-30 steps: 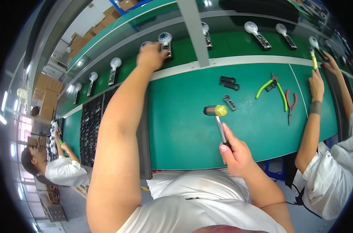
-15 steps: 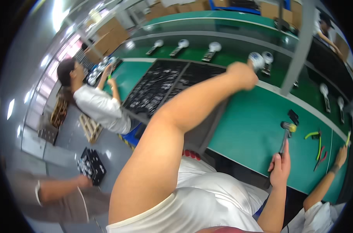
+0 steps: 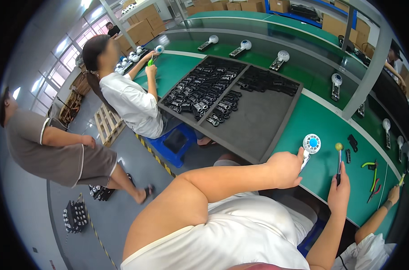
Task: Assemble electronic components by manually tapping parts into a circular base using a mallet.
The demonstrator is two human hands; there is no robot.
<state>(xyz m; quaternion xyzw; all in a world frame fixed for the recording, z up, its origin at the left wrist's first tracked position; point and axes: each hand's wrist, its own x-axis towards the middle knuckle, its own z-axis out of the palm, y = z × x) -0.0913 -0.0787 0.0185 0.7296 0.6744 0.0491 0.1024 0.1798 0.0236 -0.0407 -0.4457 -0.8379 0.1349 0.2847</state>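
Observation:
My left hand [image 3: 285, 169] is closed round the handle of a small handheld fan [image 3: 311, 144] with a white slatted round head and a blue centre. It holds the fan over the near part of the green bench. To its right, my right hand [image 3: 339, 189] grips a small hammer [image 3: 339, 159] by its dark handle, its yellow face turned up. Beyond the hammer lie a small black part [image 3: 348, 155] and a larger black piece [image 3: 352, 143]. Green-handled pliers [image 3: 373, 173] and red-handled pliers [image 3: 374, 192] rest farther right.
A divided tray [image 3: 258, 130] of black handle parts stands left of my bench. Several fans lie on the conveyor [image 3: 263, 56] behind it. A grey post [image 3: 368, 72] rises at the bench's far edge. Co-workers sit on both sides; another person [image 3: 56, 144] walks at left.
My left hand has come back from the conveyor, bringing a fan over the bench. The hammer in my right hand has turned more upright. The person at left has moved further into view.

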